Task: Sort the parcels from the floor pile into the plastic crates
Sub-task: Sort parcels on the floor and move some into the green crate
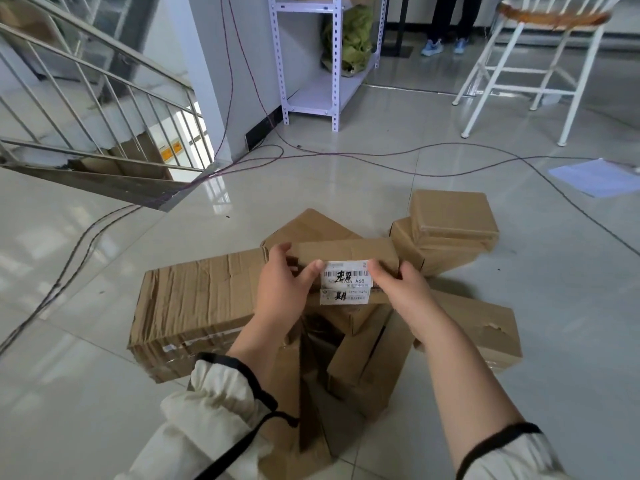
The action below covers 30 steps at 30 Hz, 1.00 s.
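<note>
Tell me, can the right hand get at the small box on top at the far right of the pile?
Probably not at once: the right hand and the left hand both grip the labelled parcel. Once freed, likely yes; nothing stands between it and the small box.

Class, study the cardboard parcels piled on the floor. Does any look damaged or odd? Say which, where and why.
The brown cardboard parcel on the pile's right edge has a ragged hole torn in its top. The large flat cardboard box on the left is creased and crumpled across its top.
</note>
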{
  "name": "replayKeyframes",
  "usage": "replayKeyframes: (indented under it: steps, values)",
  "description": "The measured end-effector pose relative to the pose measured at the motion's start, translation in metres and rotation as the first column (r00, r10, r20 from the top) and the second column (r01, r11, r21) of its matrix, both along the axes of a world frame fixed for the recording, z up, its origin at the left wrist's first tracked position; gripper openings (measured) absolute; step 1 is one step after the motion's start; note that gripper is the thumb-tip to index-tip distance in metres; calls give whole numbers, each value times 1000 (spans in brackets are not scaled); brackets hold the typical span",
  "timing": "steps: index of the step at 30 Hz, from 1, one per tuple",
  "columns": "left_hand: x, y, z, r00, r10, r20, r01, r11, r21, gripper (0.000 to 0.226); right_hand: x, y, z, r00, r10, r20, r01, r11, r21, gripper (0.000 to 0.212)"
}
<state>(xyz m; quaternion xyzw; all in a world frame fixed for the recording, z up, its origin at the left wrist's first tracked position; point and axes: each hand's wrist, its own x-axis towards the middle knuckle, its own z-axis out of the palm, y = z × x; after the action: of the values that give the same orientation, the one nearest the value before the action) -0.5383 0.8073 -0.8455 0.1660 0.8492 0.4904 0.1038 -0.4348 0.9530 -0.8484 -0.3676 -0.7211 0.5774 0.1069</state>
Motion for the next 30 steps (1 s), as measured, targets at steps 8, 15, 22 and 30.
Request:
replayKeyframes:
  steps: [8, 15, 22, 30]
  values:
    - [-3, 6, 3, 1000, -28, 5, 28, 994, -108, 28, 4, 7, -11, 988, -16, 152, 11, 999, 33, 31]
    - [0, 8, 0, 1000, 14, -20, -18, 983, -180, 20, -1, 2, -16, 986, -48, 162, 36, 997, 72, 37]
    - [3, 13, -5, 998, 60, 2, -59, 990, -128, 20, -2, 0, -12, 987, -56, 154, 40, 994, 102, 31]
    - [13, 20, 101, 1000, 4, 23, -5, 1000, 9, 18, 25, 4, 100, 988, -143, 59, 128, 970, 208, 28]
